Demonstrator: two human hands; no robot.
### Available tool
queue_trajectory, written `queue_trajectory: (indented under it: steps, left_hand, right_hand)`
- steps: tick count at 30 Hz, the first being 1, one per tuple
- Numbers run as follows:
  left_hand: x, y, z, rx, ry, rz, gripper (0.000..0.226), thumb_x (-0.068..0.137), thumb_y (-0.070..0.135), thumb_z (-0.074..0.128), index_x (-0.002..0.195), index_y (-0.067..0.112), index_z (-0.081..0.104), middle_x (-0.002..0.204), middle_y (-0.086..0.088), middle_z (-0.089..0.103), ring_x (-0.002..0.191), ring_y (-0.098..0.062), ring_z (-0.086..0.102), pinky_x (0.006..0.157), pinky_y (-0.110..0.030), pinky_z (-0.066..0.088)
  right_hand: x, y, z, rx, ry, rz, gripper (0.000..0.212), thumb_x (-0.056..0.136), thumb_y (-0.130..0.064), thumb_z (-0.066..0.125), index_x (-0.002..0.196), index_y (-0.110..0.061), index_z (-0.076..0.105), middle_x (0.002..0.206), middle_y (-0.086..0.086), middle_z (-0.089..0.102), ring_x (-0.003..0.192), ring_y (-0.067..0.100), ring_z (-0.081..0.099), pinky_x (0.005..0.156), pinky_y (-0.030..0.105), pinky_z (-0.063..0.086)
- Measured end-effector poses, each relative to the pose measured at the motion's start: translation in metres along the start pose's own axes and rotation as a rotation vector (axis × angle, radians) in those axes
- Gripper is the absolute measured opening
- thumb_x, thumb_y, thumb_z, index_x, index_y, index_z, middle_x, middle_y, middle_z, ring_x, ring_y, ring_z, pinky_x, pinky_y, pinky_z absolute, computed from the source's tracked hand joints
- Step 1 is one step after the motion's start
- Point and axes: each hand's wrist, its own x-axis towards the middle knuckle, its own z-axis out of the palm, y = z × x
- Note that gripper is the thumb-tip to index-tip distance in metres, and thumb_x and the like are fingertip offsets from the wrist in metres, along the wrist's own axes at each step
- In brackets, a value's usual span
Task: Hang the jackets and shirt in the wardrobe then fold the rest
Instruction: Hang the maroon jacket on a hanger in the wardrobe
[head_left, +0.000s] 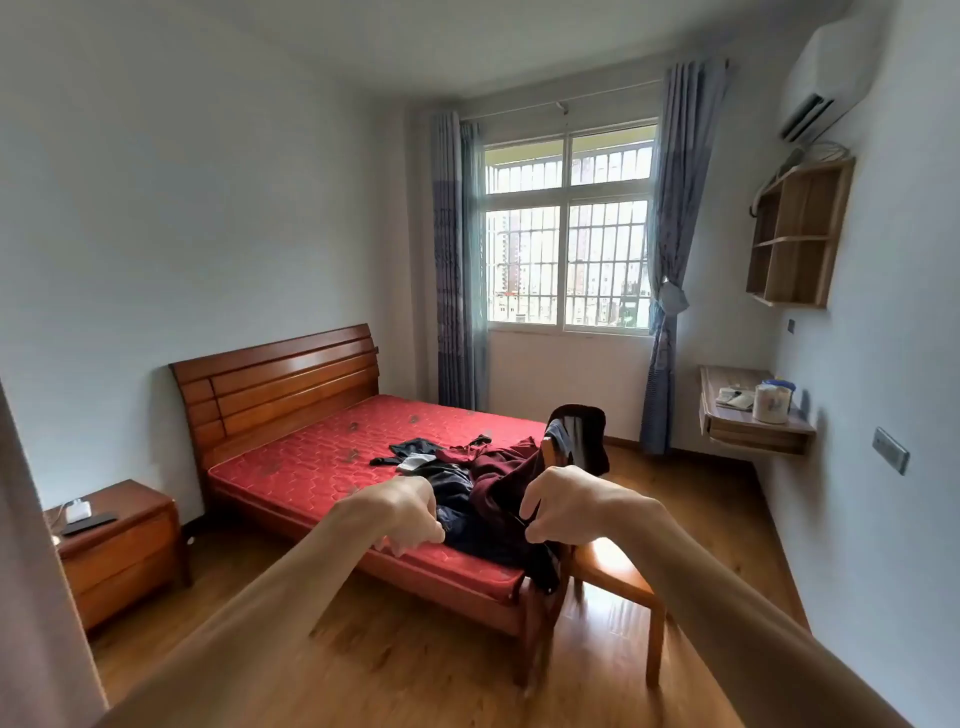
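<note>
A bedroom seen from the person's own eyes, with both bare arms stretched forward and slightly down toward the foot of a bed (311, 462) with a red mattress.

The left hand (410, 512) hangs palm down over the near edge of the mattress. Its wrist is bent and its fingers are curled under, and nothing can be seen held in them.

The right hand (566, 501) is level with it and a little apart, also knuckles up. It is closed in a fist and grips a dark garment (543, 566), which hangs down from the fist beside the bed's corner.

Between and just beyond the hands, a pile of clothes (483, 483) lies on the mattress near its foot, with maroon cloth on top of dark blue cloth. A small black piece (410, 447) lies flat just behind the pile.

A wooden chair (613, 571) stands against the bed's corner, under the right hand. Another dark garment is draped over the chair back (584, 431).

A wooden nightstand (119, 545) stands to the left of the bed, and a barred window (569, 234) with blue curtains fills the far wall.
</note>
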Motion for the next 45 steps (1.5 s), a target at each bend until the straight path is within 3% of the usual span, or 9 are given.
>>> queue_trajectory:
  steps: [5,11,16,21,24,29,34,39,45]
  left_hand:
    - [0.04,-0.036,-0.027,-0.014,0.012,0.012,0.026,0.097,0.03,0.059,0.113,0.013,0.071,0.103,-0.007,0.076,0.078,-0.014,0.07,0.068,-0.027,0.057]
    - [0.095,-0.079,-0.058,-0.055,0.016,0.036,0.027,0.098,0.032,0.06,0.114,0.013,0.07,0.102,-0.005,0.075,0.09,-0.017,0.074,0.074,-0.029,0.059]
    - [0.138,-0.112,-0.062,-0.054,-0.002,0.028,0.024,0.097,0.032,0.061,0.111,0.015,0.071,0.101,-0.004,0.075,0.08,-0.013,0.07,0.066,-0.026,0.057]
    - [0.188,-0.135,-0.058,-0.072,-0.043,0.004,0.029,0.096,0.034,0.061,0.112,0.012,0.071,0.104,-0.006,0.076,0.094,-0.018,0.075,0.081,-0.033,0.061]
    - [0.224,-0.14,-0.055,-0.092,-0.062,-0.004,0.024,0.096,0.031,0.061,0.11,0.014,0.071,0.103,-0.005,0.076,0.081,-0.015,0.073,0.076,-0.03,0.06]
    - [0.288,-0.132,-0.056,-0.09,-0.098,-0.005,0.019,0.095,0.03,0.062,0.106,0.018,0.071,0.091,0.0,0.074,0.076,-0.013,0.068,0.078,-0.031,0.06]
    - [0.364,-0.107,-0.069,-0.065,-0.101,0.013,0.025,0.097,0.031,0.062,0.112,0.014,0.072,0.098,-0.003,0.076,0.081,-0.014,0.071,0.068,-0.025,0.057]
    - [0.43,-0.08,-0.077,-0.096,-0.127,0.021,0.027,0.099,0.034,0.06,0.116,0.016,0.069,0.099,0.0,0.073,0.084,-0.012,0.073,0.074,-0.027,0.06]
    - [0.496,-0.071,-0.089,-0.105,-0.137,-0.006,0.026,0.099,0.034,0.059,0.117,0.018,0.069,0.101,0.0,0.073,0.087,-0.012,0.073,0.084,-0.032,0.06]
  right_hand:
    - [0.056,-0.018,-0.004,-0.029,0.004,0.028,0.036,0.083,-0.025,0.071,0.12,-0.021,0.07,0.117,-0.001,0.065,0.101,0.016,0.065,0.088,0.031,0.058]
    - [0.122,-0.046,-0.008,-0.041,-0.003,0.045,0.029,0.084,-0.017,0.066,0.109,-0.004,0.071,0.114,0.014,0.07,0.104,0.032,0.067,0.089,0.043,0.058]
    - [0.171,-0.054,0.001,-0.07,-0.052,0.052,0.03,0.086,-0.02,0.066,0.113,-0.008,0.07,0.114,0.01,0.069,0.102,0.029,0.067,0.088,0.038,0.058]
    - [0.221,-0.045,0.01,-0.067,-0.093,0.073,0.033,0.085,-0.019,0.064,0.112,-0.001,0.068,0.116,0.017,0.069,0.104,0.036,0.066,0.088,0.044,0.058]
    - [0.251,-0.029,0.017,-0.064,-0.109,0.074,0.034,0.085,-0.019,0.065,0.113,0.0,0.067,0.114,0.019,0.068,0.103,0.038,0.066,0.089,0.047,0.057]
    - [0.306,0.013,0.023,-0.072,-0.132,0.088,0.03,0.087,-0.017,0.064,0.113,-0.002,0.069,0.107,0.017,0.071,0.07,0.022,0.06,0.081,0.041,0.059]
    - [0.366,0.063,0.008,-0.058,-0.137,0.096,0.032,0.086,-0.016,0.062,0.113,0.001,0.067,0.104,0.02,0.072,0.067,0.018,0.055,0.076,0.04,0.059]
    - [0.417,0.109,-0.011,-0.083,-0.153,0.087,0.029,0.089,-0.022,0.064,0.114,-0.01,0.071,0.106,0.009,0.073,0.082,0.021,0.067,0.084,0.035,0.06]
    - [0.481,0.147,-0.026,-0.147,-0.181,0.049,0.032,0.092,-0.02,0.058,0.119,-0.007,0.069,0.117,0.01,0.069,0.105,0.027,0.065,0.091,0.036,0.055]
